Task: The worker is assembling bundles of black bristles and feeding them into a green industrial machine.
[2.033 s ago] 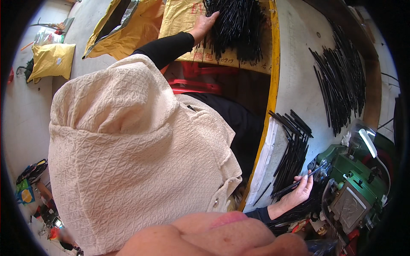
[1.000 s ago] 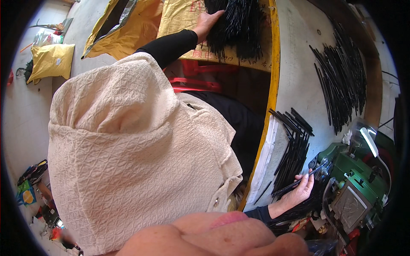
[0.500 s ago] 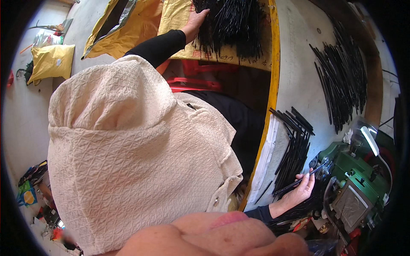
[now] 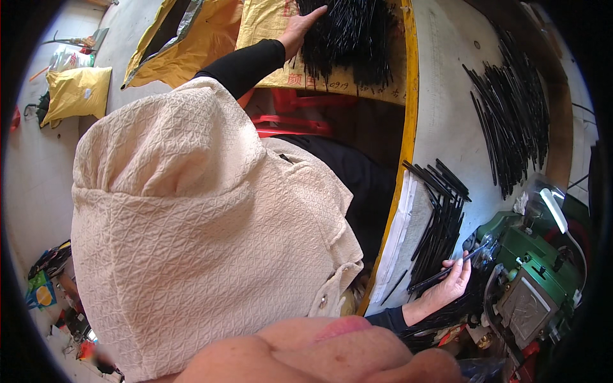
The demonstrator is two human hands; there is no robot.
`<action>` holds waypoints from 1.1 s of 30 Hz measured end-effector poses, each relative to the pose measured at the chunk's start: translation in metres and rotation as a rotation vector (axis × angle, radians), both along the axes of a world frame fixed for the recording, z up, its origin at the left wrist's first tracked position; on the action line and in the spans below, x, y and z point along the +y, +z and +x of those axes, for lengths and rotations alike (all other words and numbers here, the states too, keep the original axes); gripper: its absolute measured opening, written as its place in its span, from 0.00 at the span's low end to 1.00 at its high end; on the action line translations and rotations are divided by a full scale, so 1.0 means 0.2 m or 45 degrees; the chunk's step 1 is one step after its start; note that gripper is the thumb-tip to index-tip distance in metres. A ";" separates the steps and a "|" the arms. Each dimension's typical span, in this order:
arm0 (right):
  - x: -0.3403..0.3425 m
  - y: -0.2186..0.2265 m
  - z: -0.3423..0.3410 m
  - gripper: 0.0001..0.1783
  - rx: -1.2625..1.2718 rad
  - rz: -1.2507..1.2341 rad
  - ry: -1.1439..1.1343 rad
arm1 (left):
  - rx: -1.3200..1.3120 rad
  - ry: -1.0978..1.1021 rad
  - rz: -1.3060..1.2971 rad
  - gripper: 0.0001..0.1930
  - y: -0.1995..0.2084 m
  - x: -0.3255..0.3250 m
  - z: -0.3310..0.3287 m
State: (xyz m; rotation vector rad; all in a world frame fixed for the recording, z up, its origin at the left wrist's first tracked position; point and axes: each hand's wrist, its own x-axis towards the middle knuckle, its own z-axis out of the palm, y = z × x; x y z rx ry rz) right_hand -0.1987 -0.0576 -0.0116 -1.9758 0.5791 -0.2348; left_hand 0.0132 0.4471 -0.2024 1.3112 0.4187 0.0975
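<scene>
Up at the top, my left hand (image 4: 305,30) reaches to a thick pile of black rods (image 4: 351,38) lying on a yellow sack (image 4: 271,38). One digit lies over the rods at the pile's left edge; the other fingers are hidden among them, and the hand appears closed on some. At the lower right, my right hand (image 4: 452,284) pinches a slim black rod (image 4: 476,253), its far end at the front of a green machine (image 4: 543,255). Beside this hand, a looser heap of black rods (image 4: 440,223) lies on the pale table (image 4: 447,115).
Another bundle of black rods (image 4: 511,121) lies toward the table's far side. A yellow strip (image 4: 408,108) edges the table. A white lamp (image 4: 553,209) stands by the machine. Red plastic (image 4: 294,124) shows below the sack, and a yellow parcel (image 4: 76,94) is at the far left.
My left hand has shifted a little to the right and up, and the pile's left edge has moved with it. My right hand and its rod look unchanged.
</scene>
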 end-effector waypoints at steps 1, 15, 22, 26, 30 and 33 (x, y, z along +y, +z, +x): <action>0.03 0.01 0.00 0.19 -0.018 -0.047 0.023 | -0.297 -0.082 0.626 0.26 -0.09 0.05 -0.04; 0.00 0.02 0.01 0.19 -0.058 -0.063 0.019 | -0.138 -0.094 -0.094 0.23 -0.01 -0.05 0.02; 0.00 0.00 0.00 0.19 -0.027 -0.079 -0.001 | 0.068 0.270 0.107 0.19 -0.21 0.06 0.14; -0.02 0.04 0.02 0.19 -0.034 -0.140 -0.008 | -0.177 0.397 0.040 0.19 -0.21 -0.06 0.13; -0.04 0.01 0.02 0.19 -0.093 -0.084 0.019 | -0.129 0.400 0.031 0.20 -0.14 -0.09 0.08; -0.02 0.01 0.02 0.19 -0.063 -0.058 0.006 | -0.138 0.334 0.075 0.19 -0.08 -0.13 0.07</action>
